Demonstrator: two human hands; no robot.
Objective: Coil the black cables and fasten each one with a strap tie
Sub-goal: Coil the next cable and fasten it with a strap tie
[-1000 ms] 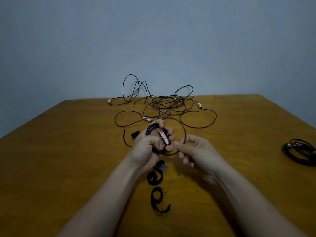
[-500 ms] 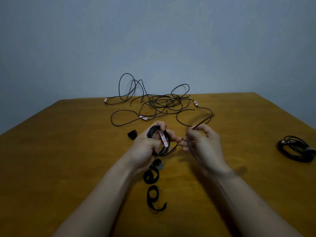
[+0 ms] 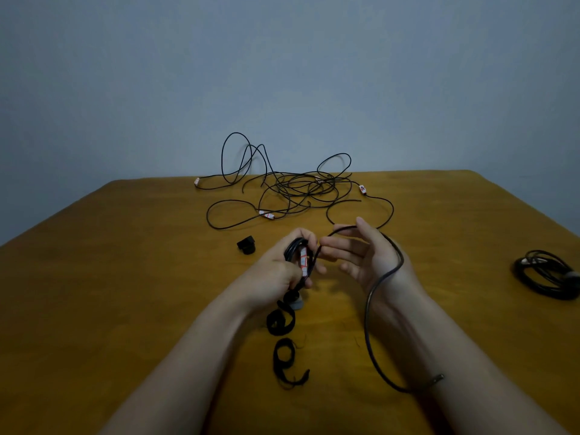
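My left hand [image 3: 282,271] grips a small coil of black cable [image 3: 296,249] with a white and red label [image 3: 303,262]. From the coil the cable's loose tail [image 3: 368,296] arches over my right hand [image 3: 367,259], runs behind the wrist and curves down onto the table by my right forearm. The right hand's fingers are straight, pointing at the coil, with the cable lying across the hand. Two curled black strap ties [image 3: 281,321] [image 3: 284,362] lie on the table below my left hand. Several loose black cables [image 3: 298,189] lie tangled at the far side.
A coiled black cable [image 3: 549,274] lies at the right edge of the wooden table [image 3: 125,293]. A small black strap roll [image 3: 246,244] sits left of my hands. A grey object [image 3: 296,304] shows under my left hand. A plain wall stands behind the table.
My right hand has opened and turned palm-in, swinging the cable's tail round from the far side toward me. The tail now lies along my right wrist. The left hand keeps its hold.
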